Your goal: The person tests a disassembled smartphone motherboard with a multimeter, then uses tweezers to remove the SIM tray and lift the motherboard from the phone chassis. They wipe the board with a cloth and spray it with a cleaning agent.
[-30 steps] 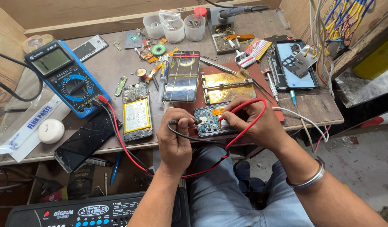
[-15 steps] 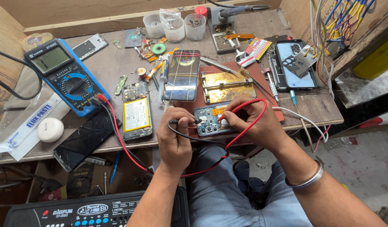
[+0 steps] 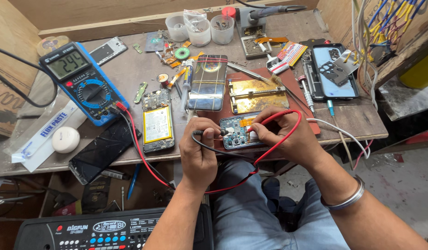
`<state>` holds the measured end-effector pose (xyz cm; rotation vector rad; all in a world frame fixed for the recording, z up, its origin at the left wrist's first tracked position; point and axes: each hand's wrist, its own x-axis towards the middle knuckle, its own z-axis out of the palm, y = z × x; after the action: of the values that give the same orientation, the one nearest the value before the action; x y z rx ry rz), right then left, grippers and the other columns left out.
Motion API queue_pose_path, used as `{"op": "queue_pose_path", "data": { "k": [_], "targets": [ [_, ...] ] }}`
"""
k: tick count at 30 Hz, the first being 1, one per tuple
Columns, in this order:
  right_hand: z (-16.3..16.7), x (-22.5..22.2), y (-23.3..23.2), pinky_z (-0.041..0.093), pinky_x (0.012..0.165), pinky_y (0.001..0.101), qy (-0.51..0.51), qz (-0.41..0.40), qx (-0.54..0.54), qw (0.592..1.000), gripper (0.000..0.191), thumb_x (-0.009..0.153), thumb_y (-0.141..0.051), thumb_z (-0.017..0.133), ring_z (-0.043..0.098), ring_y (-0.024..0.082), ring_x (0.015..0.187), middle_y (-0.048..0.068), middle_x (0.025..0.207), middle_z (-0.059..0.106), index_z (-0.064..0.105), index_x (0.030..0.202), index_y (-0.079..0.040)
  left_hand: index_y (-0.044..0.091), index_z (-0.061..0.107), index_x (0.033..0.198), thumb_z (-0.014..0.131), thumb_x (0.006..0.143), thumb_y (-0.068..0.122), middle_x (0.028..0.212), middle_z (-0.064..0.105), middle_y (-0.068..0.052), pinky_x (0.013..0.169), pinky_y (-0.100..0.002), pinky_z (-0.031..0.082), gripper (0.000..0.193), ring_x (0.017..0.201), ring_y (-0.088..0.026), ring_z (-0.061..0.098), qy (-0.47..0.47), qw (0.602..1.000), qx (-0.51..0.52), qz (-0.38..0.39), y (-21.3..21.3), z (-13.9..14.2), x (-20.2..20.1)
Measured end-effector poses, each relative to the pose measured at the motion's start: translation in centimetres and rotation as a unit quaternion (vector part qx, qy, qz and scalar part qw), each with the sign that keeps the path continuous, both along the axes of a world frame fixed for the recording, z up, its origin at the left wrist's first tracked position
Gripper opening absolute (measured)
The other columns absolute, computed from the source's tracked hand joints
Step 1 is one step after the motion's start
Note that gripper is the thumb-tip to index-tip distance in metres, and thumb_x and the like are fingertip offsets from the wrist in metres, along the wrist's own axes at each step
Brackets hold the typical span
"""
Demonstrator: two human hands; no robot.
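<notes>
Left hand (image 3: 200, 150) pinched on one black probe (image 3: 209, 133), right hand (image 3: 288, 136) pinched on one red probe (image 3: 253, 127), both tips on one opened phone (image 3: 234, 133), one multimeter (image 3: 84, 83) at ten o'clock, three plastic cups (image 3: 200, 28) at twelve.

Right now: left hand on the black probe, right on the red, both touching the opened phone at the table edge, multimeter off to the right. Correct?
One slip. The multimeter lies to the left, not the right, as the head view shows. The rest holds: the left hand holds the black probe, the right hand the red probe, both on the opened phone at the table edge.
</notes>
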<state>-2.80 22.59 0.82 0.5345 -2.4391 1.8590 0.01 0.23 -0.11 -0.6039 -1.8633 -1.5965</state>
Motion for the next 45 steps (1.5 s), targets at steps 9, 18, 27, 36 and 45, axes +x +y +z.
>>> {"op": "queue_pose_path", "data": {
  "k": [9,18,27,36,45],
  "targets": [
    [-0.14,-0.05,0.06,0.058,0.068,0.0248,0.001,0.011,-0.013,1.000,0.015,0.092,-0.011,0.074,0.070,0.007,0.080,0.003,0.085,0.073,0.069,0.100,0.000,0.000,0.058,0.099,0.049,0.114,0.022,0.097,0.062,-0.009,0.073,-0.028,0.056,0.028,0.080,-0.016,0.063,-0.001,1.000,0.006,-0.003,0.03,0.05,0.01],
    [-0.02,-0.03,0.06,0.057,0.067,0.0243,0.025,0.008,0.001,1.000,0.016,0.092,-0.012,0.075,0.068,0.006,0.079,0.002,0.085,0.072,0.069,0.100,-0.001,0.000,0.058,0.099,0.049,0.114,0.021,0.095,0.062,-0.009,0.073,-0.028,0.056,0.027,0.080,-0.016,0.063,0.003,1.000,0.001,-0.001,0.03,0.11,0.03],
    [0.09,0.16,0.07,0.059,0.068,0.0243,0.016,0.010,0.000,1.000,0.014,0.092,-0.013,0.074,0.071,0.007,0.081,0.002,0.086,0.074,0.070,0.099,-0.001,0.000,0.058,0.099,0.049,0.114,0.019,0.097,0.062,-0.009,0.074,-0.027,0.056,0.026,0.081,-0.015,0.064,-0.004,1.000,0.007,0.000,0.02,-0.08,-0.02],
    [0.01,0.12,0.15,0.058,0.071,0.0243,0.017,0.016,-0.002,1.000,0.013,0.093,-0.011,0.073,0.071,0.007,0.083,0.003,0.088,0.075,0.070,0.100,0.000,-0.001,0.058,0.100,0.049,0.114,0.020,0.098,0.062,-0.009,0.073,-0.027,0.057,0.026,0.081,-0.014,0.063,-0.008,1.000,0.011,-0.008,-0.01,-0.13,-0.01],
    [-0.05,0.04,0.07,0.058,0.069,0.0248,0.012,0.009,0.002,1.000,0.014,0.092,-0.012,0.074,0.070,0.007,0.081,0.003,0.086,0.074,0.070,0.099,0.000,0.000,0.058,0.099,0.050,0.114,0.019,0.096,0.062,-0.009,0.073,-0.028,0.054,0.026,0.081,-0.016,0.063,-0.001,1.000,-0.001,0.005,-0.04,-0.07,-0.03]
  ]
}}
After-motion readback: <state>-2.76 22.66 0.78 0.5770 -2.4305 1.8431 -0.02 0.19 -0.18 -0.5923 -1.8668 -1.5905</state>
